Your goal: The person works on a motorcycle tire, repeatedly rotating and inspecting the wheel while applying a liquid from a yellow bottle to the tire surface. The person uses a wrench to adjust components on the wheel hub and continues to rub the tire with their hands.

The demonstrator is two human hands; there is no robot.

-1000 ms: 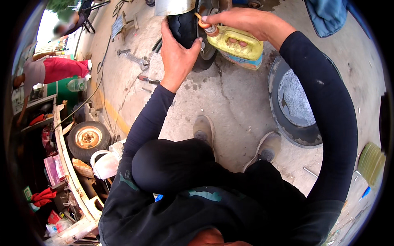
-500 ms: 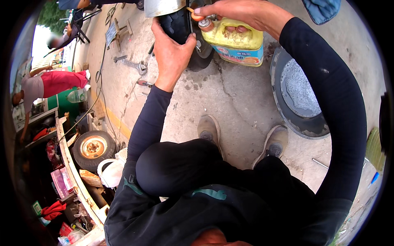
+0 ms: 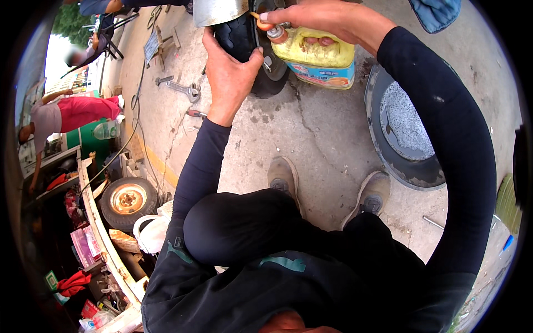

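Note:
My left hand (image 3: 227, 75) presses on a black rubber tyre (image 3: 244, 39) standing upright on the concrete, under a shiny metal mudguard (image 3: 219, 10). My right hand (image 3: 316, 16) grips the handle of a yellow plastic jug (image 3: 316, 58) and holds it tilted beside the tyre, its capped neck pointing at the wheel. Both arms wear dark sleeves. My two shoes (image 3: 284, 177) stand on the ground below.
A large tyre (image 3: 402, 130) lies flat on the concrete at right. Wrenches (image 3: 183, 89) lie on the ground at left. A small wheel with an orange hub (image 3: 129, 200) rests by a cluttered cart. A person in red (image 3: 66, 114) bends over at far left.
The tyre and jug have shifted up toward the top of the view. My right hand has tipped the jug closer to the wheel; my left hand stays on the tyre.

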